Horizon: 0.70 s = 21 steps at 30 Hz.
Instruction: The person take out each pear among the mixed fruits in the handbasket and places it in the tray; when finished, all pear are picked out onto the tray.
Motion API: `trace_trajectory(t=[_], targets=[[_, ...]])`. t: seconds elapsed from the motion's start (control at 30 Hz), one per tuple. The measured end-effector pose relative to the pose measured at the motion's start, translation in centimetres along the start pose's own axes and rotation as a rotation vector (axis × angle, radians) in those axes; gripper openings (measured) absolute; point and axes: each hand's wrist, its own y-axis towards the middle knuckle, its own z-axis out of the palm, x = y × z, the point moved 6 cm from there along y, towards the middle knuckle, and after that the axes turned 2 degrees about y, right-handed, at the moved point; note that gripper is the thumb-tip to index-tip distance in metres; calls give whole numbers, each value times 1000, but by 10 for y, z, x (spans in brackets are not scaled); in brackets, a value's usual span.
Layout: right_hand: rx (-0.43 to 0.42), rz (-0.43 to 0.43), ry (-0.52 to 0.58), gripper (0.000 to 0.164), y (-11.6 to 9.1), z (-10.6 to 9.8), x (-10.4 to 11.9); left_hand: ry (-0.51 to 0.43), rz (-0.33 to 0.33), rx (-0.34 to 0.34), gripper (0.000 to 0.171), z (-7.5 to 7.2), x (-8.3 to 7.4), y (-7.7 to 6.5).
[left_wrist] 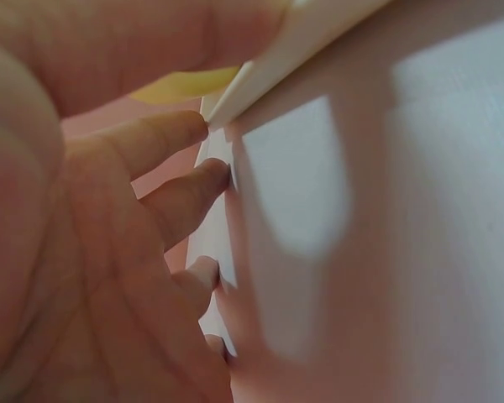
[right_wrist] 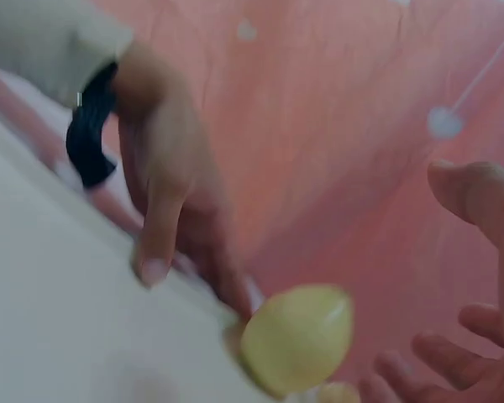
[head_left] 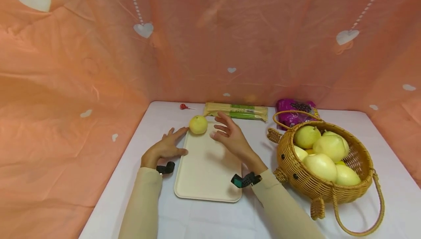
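Observation:
A round yellow fruit (head_left: 198, 124) rests at the far left corner of a cream tray (head_left: 207, 180); its kind is not certain. At the tray's left edge is my left hand (head_left: 167, 147), fingers spread, thumb at the rim and forefinger reaching close to the fruit. In the left wrist view, the fingertips of that hand (left_wrist: 109, 252) meet the white tabletop beside the rim. My right hand (head_left: 231, 136) hovers over the tray's far right part, palm facing left, fingers loosely bent and holding nothing. The right wrist view shows the fruit (right_wrist: 298, 340) apart from the right hand (right_wrist: 479, 336).
On the right stands a wicker basket (head_left: 315, 191) with handles, holding several yellow-green fruits (head_left: 320, 167). Along the back lie a red lollipop (head_left: 183, 106), a long yellow-and-green package (head_left: 245, 111) and a purple package (head_left: 292, 107). A pink curtain (head_left: 210, 41) hangs behind the table.

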Motion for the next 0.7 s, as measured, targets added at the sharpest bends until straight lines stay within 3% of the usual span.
trace_trajectory(t=[0.17,0.33,0.57,0.7], targets=[[64,-44,17,83,-41,-10,41,4,8,13,98,0,-1,2],[113,-178,37,71,-85,-27,80,-8,3,7,98,-1,2,-1],[85,-375,-24,71,-151,-66,121,-7,19,16,99,-1,0,-1],[47,-408,-54,71,-185,-100,129,0,19,22,99,-1,-2,1]])
